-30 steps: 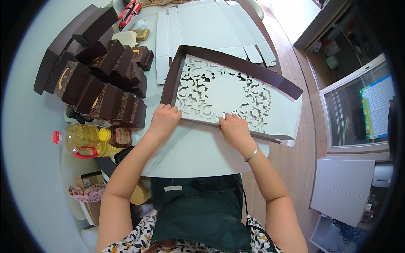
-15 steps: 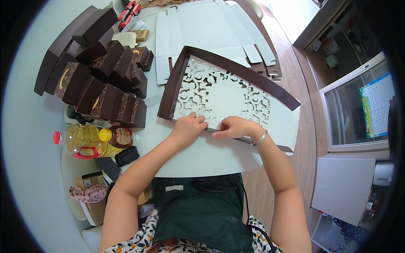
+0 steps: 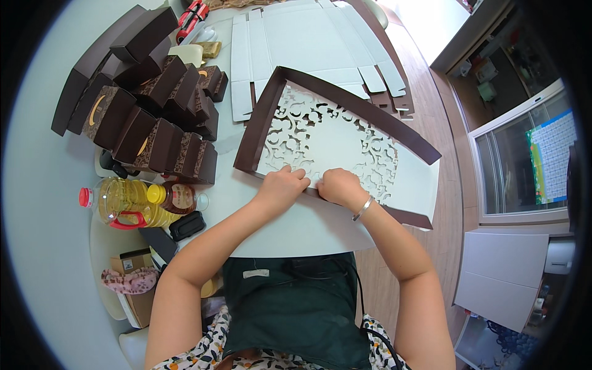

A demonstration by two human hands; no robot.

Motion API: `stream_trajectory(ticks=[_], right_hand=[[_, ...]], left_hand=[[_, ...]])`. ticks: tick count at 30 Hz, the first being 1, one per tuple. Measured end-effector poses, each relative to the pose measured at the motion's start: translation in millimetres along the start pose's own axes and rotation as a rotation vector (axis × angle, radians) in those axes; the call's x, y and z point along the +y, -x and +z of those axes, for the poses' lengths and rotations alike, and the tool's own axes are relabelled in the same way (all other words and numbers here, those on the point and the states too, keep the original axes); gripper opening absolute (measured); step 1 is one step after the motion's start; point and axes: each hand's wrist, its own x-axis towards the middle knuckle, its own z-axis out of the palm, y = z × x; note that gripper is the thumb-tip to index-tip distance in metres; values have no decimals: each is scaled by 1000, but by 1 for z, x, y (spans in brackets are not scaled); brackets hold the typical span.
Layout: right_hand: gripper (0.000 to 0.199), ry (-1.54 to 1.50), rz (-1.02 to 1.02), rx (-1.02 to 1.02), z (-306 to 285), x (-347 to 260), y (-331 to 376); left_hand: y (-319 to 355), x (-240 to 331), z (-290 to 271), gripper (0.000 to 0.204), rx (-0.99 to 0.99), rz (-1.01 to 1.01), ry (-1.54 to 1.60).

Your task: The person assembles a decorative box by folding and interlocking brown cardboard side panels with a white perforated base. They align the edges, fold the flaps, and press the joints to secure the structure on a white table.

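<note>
A shallow dark-brown cardboard box (image 3: 364, 106) with a white inside lies slanted on the white table before me. In it is a white panel (image 3: 336, 145) with curly cut-out patterns around a plain middle. My left hand (image 3: 282, 190) is closed over the near wall, its fingertips inside the box. Close beside it, my right hand (image 3: 340, 187) is curled tightly at the same wall, thumb side toward the left hand; a silver bangle circles that wrist. The fingers hide part of the wall. Further right, the near wall's brown end (image 3: 410, 218) leans outward.
Flat white cardboard blanks (image 3: 302, 46) lie beyond the box. Several brown patterned boxes (image 3: 166, 145) are stacked at the left. An oil bottle (image 3: 120, 200), a brown jar (image 3: 180, 198) with a yellow lid and a black case (image 3: 187, 226) stand near the table's left edge.
My right hand has slid left along the near wall toward my left hand, its fingers now curled tighter. The wall's right end has tipped outward, showing more brown. The left hand has barely moved.
</note>
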Motion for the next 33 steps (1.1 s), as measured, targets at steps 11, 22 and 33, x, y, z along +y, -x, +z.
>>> stream_trajectory(ticks=[11, 22, 33], right_hand=[[18, 45, -356, 369, 12, 18, 60], [15, 155, -403, 469, 31, 18, 48], [13, 176, -288, 454, 26, 56, 90]], left_hand=[[-5, -2, -2, 6, -121, -75, 23], [-9, 17, 4, 18, -23, 80, 126], [-11, 9, -23, 16, 33, 170, -64]])
